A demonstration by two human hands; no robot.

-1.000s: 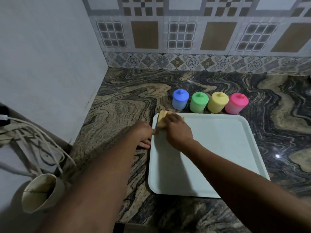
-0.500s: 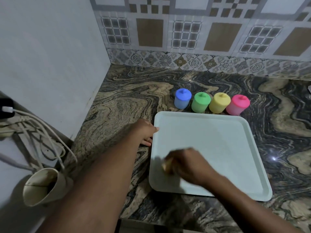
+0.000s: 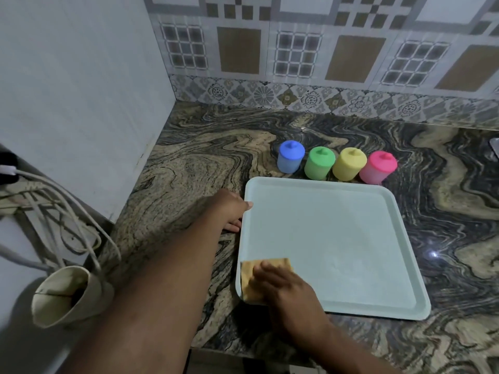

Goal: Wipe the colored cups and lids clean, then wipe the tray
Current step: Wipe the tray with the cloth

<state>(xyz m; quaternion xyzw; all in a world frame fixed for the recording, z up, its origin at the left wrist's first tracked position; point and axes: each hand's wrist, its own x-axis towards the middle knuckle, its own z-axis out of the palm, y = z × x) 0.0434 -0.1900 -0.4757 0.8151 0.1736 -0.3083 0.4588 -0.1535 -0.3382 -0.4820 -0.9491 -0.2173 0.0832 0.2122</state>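
Observation:
A pale square tray (image 3: 337, 238) lies on the marbled counter. My right hand (image 3: 289, 290) presses a folded yellow cloth (image 3: 251, 282) flat onto the tray's near left corner. My left hand (image 3: 229, 209) rests on the counter against the tray's left rim, thumb on the edge. Behind the tray stand lidded cups in a row: blue cup (image 3: 290, 160), green cup (image 3: 320, 163), yellow cup (image 3: 349, 163) and pink cup (image 3: 378, 167).
A white wall closes the left side and a tiled wall (image 3: 297, 55) the back. White cables (image 3: 54, 211) and a beige cup-shaped holder (image 3: 64, 295) sit off the counter's left edge. The counter's front edge runs just below the tray.
My right hand has dragged the cloth from the tray's far left corner down the left side to the near left corner. The left hand stayed at the rim.

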